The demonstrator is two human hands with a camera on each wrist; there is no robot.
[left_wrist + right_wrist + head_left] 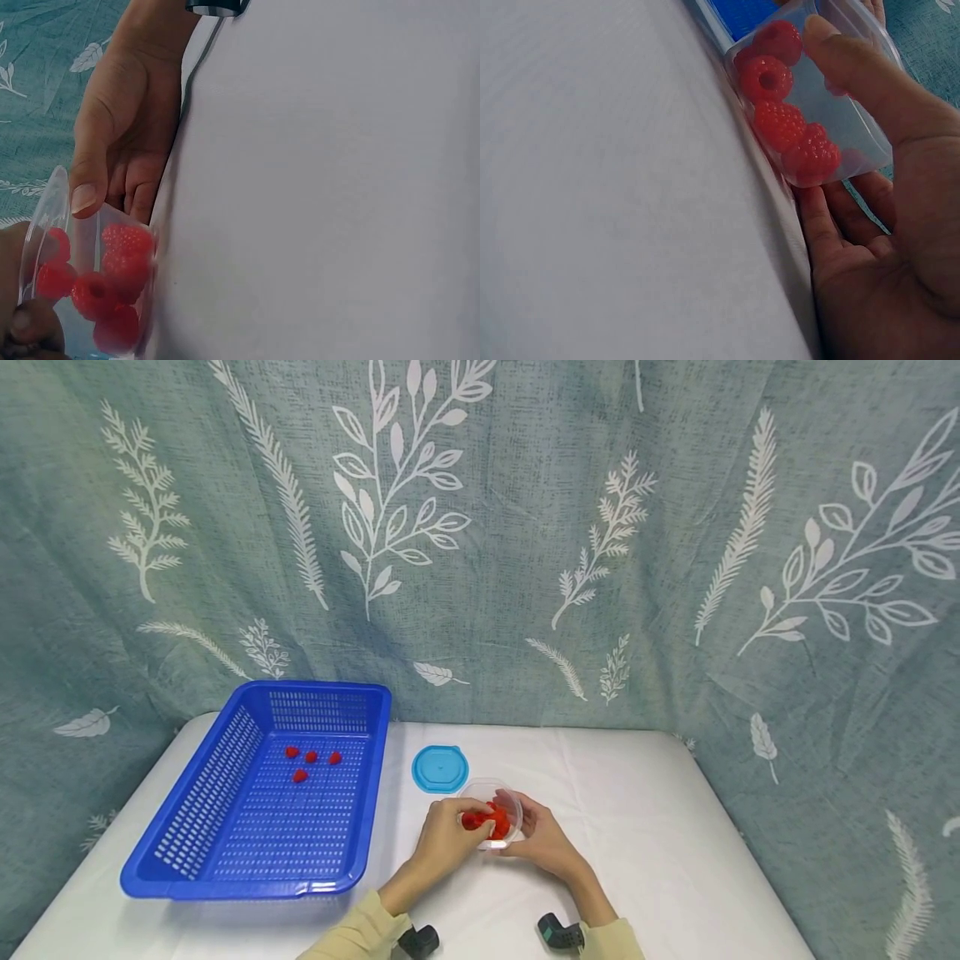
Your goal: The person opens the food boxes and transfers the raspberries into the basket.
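Observation:
A clear plastic cup (516,808) with several red raspberries (94,296) in it stands on the white cloth. My right hand (550,843) grips the cup from the right, thumb on the near side and fingers round the far side. From the left, my left hand (442,839) reaches over the rim, its thumb and fingers closed about a raspberry (471,820) inside. In the left wrist view the cup's wall partly blurs the berries near those fingertips. More raspberries (766,79) lie along the cup's bottom in the right wrist view.
To the left stands a blue slotted plastic basket (360,827) with several raspberries (300,775) near its back. A light-blue round lid (440,768) lies behind the cup. The patterned green curtain (510,568) hangs at the table's back edge.

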